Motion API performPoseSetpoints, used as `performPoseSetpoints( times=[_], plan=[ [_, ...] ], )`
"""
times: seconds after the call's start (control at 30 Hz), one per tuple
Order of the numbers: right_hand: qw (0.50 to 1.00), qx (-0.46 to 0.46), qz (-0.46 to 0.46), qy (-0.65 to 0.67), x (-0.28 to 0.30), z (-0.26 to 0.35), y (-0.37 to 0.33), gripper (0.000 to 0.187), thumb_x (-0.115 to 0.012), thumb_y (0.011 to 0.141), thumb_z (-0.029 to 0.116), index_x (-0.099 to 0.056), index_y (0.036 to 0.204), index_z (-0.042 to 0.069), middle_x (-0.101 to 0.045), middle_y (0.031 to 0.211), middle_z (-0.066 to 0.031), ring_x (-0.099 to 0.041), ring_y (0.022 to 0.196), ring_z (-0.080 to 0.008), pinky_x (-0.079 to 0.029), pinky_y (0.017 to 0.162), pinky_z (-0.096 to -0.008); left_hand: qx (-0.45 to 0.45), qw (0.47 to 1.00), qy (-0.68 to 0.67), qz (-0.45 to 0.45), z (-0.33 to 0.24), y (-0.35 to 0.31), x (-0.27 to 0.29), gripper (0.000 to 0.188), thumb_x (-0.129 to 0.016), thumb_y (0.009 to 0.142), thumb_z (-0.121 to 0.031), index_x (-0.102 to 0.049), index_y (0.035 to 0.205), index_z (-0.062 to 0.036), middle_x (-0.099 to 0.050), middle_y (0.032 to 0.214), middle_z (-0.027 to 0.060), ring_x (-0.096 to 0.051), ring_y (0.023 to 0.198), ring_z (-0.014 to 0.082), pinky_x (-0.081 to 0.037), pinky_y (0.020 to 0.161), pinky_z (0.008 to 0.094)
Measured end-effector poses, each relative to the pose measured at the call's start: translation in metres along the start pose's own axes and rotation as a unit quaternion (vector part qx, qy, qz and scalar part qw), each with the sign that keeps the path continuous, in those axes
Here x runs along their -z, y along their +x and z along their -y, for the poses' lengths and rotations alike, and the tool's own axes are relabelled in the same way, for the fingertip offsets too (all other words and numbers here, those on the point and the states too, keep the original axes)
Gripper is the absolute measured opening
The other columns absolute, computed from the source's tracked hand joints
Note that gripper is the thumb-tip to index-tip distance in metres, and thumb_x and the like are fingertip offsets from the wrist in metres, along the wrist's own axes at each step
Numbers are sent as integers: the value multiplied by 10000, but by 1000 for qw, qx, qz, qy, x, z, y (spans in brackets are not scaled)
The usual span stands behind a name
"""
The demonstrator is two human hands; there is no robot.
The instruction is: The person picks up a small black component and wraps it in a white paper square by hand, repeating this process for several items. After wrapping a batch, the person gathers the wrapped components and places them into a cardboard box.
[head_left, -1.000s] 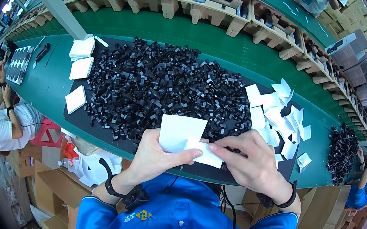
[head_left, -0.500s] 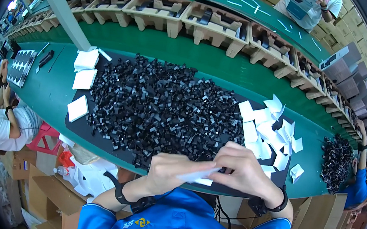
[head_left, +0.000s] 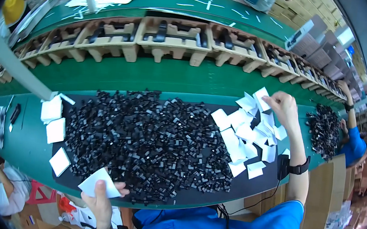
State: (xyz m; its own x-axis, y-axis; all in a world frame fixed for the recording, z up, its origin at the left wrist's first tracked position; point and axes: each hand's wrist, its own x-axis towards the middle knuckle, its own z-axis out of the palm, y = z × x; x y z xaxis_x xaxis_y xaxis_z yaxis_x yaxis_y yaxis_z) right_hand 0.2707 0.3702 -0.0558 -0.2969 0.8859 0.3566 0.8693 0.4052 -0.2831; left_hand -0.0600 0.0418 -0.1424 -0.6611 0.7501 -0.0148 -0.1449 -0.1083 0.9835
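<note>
My left hand point(head_left: 101, 205) is closed on a square white sheet of paper point(head_left: 94, 184) at the table's near edge. Its thumb lies across the front of the sheet. My right hand point(head_left: 286, 110) reaches to the far right and pinches a folded white paper point(head_left: 261, 99) by its edge. Below that hand lies a loose heap of folded white papers point(head_left: 233, 144). A wide pile of small black plastic parts point(head_left: 150, 142) spreads between my hands. Three stacks of white squares point(head_left: 56, 131) stand left of the pile.
Cardboard pulp trays point(head_left: 174, 40) with black items line the far side. A grey post point(head_left: 20, 67) rises at the left. At the right a co-worker in blue point(head_left: 355, 142) sits by another dark pile point(head_left: 323, 131). An open carton point(head_left: 327, 191) stands near my right.
My hands were together near my chest over a white paper. They have parted: the right has gone far right with a folded paper, the left to the near left with a sheet.
</note>
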Motion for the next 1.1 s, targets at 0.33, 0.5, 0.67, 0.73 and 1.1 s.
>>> performPoseSetpoints(
  times=[0.33, 0.5, 0.67, 0.73, 1.1],
  plan=[
    [981, 48, -23, -186, -14, -15, -56, 334, -733, 736, 357, -679, 803, 34, -643, 761, -73, -620, 708, -196, -492, 628, -333, 104, 961, -48, 250, -4, 9, -34, 542, -328, 999, -364, -408, 1281, 92, -616, 1107, 242, -653, 938, 280, -529, 787, 316],
    [916, 355, 114, 145, -10, 140, -109, 698, -799, 627, 235, -516, 1222, 5, -513, 1178, -131, -533, 1043, -307, -472, 828, -357, 152, 939, -78, 300, 0, 3, -75, 496, -314, 1010, -333, -445, 1258, 76, -566, 1219, 191, -585, 1076, 232, -446, 927, 314],
    [879, 426, 120, 176, -37, 154, -135, 835, -805, 632, 211, -400, 1312, -54, -461, 1248, -157, -456, 1132, -340, -442, 916, -397, 94, 942, 8, 323, 10, -14, -84, 429, -355, 1008, -277, -450, 1276, 43, -609, 1109, 110, -583, 1006, 157, -469, 872, 302],
    [880, 426, 109, 182, -39, 155, -138, 804, -801, 635, 214, -426, 1297, -42, -477, 1226, -153, -470, 1112, -333, -441, 918, -400, 88, 941, 18, 325, 9, -16, -88, 408, -367, 1005, -256, -463, 1271, 38, -607, 1105, 104, -578, 1002, 150, -465, 871, 294],
    [876, 438, 63, 190, -8, 143, -149, 391, -762, 682, 175, -651, 1039, 59, -606, 1038, -69, -564, 845, -232, -520, 737, -377, 71, 943, -7, 326, 12, -26, -86, 338, -480, 940, -93, -510, 1254, 27, -629, 1114, 117, -606, 986, 180, -472, 856, 298]
  ],
)
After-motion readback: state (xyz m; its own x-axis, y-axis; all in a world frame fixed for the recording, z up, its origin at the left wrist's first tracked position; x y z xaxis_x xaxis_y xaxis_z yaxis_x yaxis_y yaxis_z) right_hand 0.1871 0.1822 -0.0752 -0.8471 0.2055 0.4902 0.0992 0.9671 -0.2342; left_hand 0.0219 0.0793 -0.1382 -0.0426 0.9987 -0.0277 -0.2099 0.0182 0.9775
